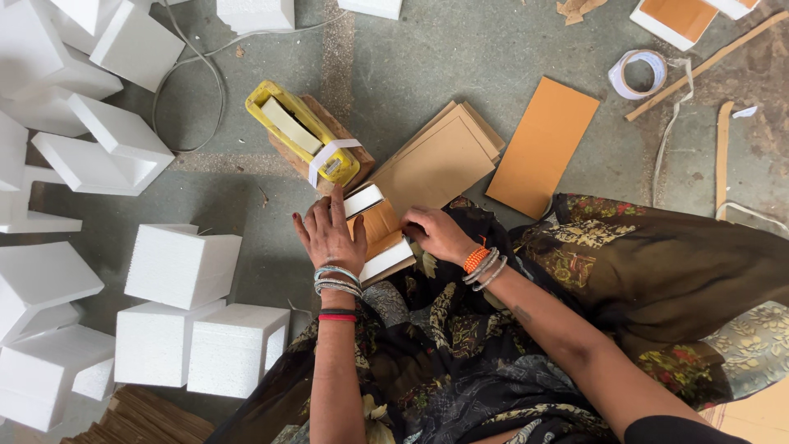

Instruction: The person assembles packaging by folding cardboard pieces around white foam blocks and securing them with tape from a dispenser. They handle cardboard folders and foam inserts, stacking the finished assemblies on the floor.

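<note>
Head view: littered grey concrete floor (427,57)

A grey concrete floor (427,57), worn and dusty, fills the view under soft, even daylight. White foam blocks (177,263) crowd its left side, while flat brown cardboard sheets (542,144) and a roll of tape (637,72) lie scattered toward the upper right.

Grey concrete floor (427,66), littered with packing stuff.
White foam blocks (181,267) left, yellow tape dispenser (304,131) and stacked cardboard sheets (440,160) centre, tape roll (637,72) far right.
</note>
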